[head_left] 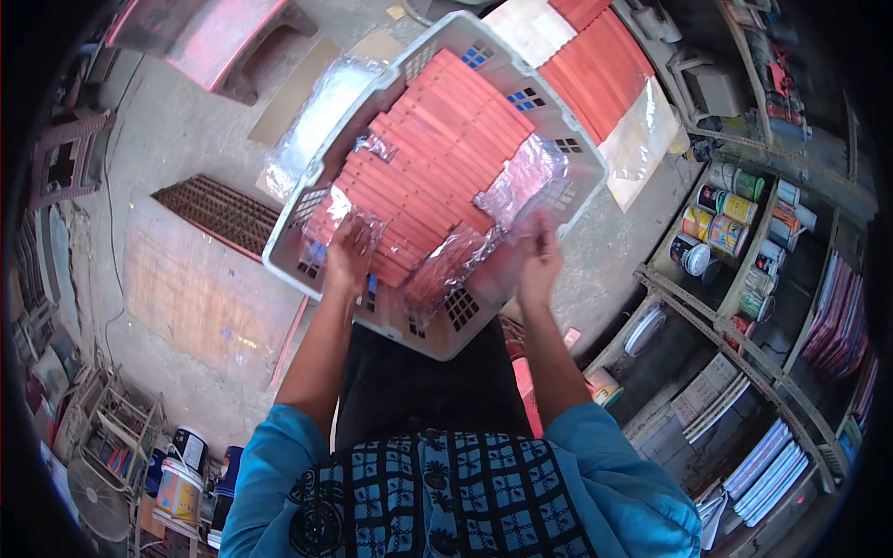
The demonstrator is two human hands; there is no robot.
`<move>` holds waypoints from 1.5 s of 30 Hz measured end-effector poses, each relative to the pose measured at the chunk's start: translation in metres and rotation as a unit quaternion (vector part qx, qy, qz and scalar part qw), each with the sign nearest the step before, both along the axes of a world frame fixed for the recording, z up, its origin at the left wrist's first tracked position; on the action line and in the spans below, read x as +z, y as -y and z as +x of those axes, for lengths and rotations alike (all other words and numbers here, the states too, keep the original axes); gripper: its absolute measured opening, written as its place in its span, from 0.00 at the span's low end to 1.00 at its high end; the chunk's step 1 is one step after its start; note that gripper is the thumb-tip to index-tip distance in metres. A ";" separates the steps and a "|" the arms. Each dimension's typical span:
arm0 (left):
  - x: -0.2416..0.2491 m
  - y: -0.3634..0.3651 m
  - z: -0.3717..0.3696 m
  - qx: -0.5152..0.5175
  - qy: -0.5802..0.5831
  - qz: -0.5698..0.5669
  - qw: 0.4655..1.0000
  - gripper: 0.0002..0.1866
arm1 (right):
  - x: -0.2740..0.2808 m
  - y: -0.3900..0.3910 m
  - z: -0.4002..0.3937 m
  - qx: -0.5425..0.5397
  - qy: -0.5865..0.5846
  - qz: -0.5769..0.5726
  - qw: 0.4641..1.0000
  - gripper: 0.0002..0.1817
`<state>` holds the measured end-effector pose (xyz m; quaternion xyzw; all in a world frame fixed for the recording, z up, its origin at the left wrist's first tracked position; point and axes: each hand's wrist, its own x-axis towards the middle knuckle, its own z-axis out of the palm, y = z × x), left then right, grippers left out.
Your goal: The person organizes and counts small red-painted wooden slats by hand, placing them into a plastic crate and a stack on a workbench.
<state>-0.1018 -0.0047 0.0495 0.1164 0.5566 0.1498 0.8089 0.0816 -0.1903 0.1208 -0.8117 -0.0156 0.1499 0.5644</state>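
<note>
A grey plastic basket [595,174] in front of my body holds a bundle of reddish-pink slats [437,153], laid side by side in rows. Crinkled clear plastic wrap [526,181] covers parts of the bundle's ends and near side. At the near left corner of the bundle, my left hand [346,256] has its fingers curled against the wrapped end. My right hand [539,265] is closed near the basket's right side, pinching a thin, slightly blurred sheet of the clear plastic. Its fingertips are partly hidden.
More red slats [600,74] lie on pale sheets beyond the basket. Shelves with paint cans [726,219] and stacked material stand to the right. On the left are a wooden board [209,288], a pink plastic table [205,42] and a bucket [179,488]. Shiny plastic [326,116] lies on the floor.
</note>
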 end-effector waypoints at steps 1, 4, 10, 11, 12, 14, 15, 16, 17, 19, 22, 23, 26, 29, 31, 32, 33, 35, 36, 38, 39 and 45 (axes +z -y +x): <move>-0.001 0.005 -0.001 0.000 -0.003 0.001 1.000 0.34 | 0.009 0.011 0.031 -0.005 0.001 -0.052 0.999 0.22; -0.002 0.025 0.008 0.004 -0.037 0.024 0.999 0.33 | 0.004 0.039 0.121 -0.038 0.077 -0.064 0.994 0.22; 0.005 0.102 0.037 0.121 -0.147 0.096 0.977 0.30 | -0.057 0.096 0.225 -0.018 0.033 -0.096 0.995 0.23; 0.008 0.115 0.045 0.140 -0.171 0.091 0.971 0.28 | -0.062 0.111 0.228 0.010 0.026 -0.136 0.990 0.24; 0.012 0.130 0.058 0.133 -0.207 0.116 0.962 0.27 | -0.060 0.127 0.229 0.039 0.024 -0.176 0.983 0.24; 0.024 0.164 0.085 0.095 -0.241 0.164 0.952 0.27 | -0.061 0.170 0.236 0.099 0.045 -0.259 0.960 0.27; 0.031 0.180 0.099 0.064 -0.242 0.190 0.949 0.27 | -0.065 0.194 0.239 0.115 0.040 -0.274 0.954 0.27; 0.031 0.195 0.109 0.053 -0.243 0.194 0.949 0.27 | -0.067 0.216 0.240 0.130 0.036 -0.290 0.948 0.27; 0.022 0.212 0.117 0.071 -0.224 0.205 0.950 0.27 | -0.065 0.234 0.241 0.128 0.022 -0.306 0.943 0.27; 0.048 0.223 0.136 0.007 -0.210 0.250 0.945 0.28 | -0.061 0.257 0.240 0.120 -0.008 -0.337 0.934 0.26; 0.061 0.227 0.134 -0.063 -0.186 0.297 0.934 0.29 | -0.045 0.269 0.234 0.116 -0.042 -0.382 0.916 0.28; 0.061 0.226 0.134 -0.074 -0.174 0.311 0.931 0.29 | -0.047 0.271 0.231 0.119 -0.025 -0.374 0.919 0.28; 0.061 0.225 0.122 -0.037 -0.167 0.271 0.947 0.28 | -0.053 0.273 0.223 0.130 0.022 -0.337 0.932 0.27; 0.071 0.225 0.118 -0.009 -0.190 0.262 0.946 0.28 | -0.055 0.250 0.230 0.115 -0.031 -0.296 0.948 0.27; 0.069 0.221 0.116 -0.036 -0.207 0.281 0.936 0.28 | -0.046 0.222 0.244 0.095 -0.057 -0.246 0.963 0.27; 0.073 0.215 0.122 -0.027 -0.211 0.269 0.939 0.29 | -0.045 0.209 0.257 0.079 -0.066 -0.220 0.970 0.28; 0.071 0.210 0.127 -0.040 -0.225 0.287 0.930 0.29 | -0.048 0.197 0.274 0.083 -0.070 -0.192 0.975 0.28; 0.079 0.193 0.158 -0.002 -0.206 0.326 0.923 0.27 | -0.057 0.169 0.316 0.092 -0.080 -0.140 0.983 0.28; 0.083 0.181 0.175 -0.021 -0.209 0.351 0.913 0.27 | -0.057 0.148 0.338 0.101 -0.072 -0.135 0.983 0.27; 0.098 0.157 0.223 -0.038 -0.220 0.408 0.885 0.28 | -0.068 0.109 0.390 0.125 -0.040 -0.115 0.985 0.27; 0.110 0.146 0.253 -0.009 -0.188 0.396 0.899 0.29 | -0.076 0.093 0.415 0.135 -0.030 -0.107 0.985 0.27; 0.091 0.096 0.403 -0.246 -0.158 0.570 0.768 0.27 | -0.099 -0.037 0.573 0.187 0.071 -0.116 0.973 0.26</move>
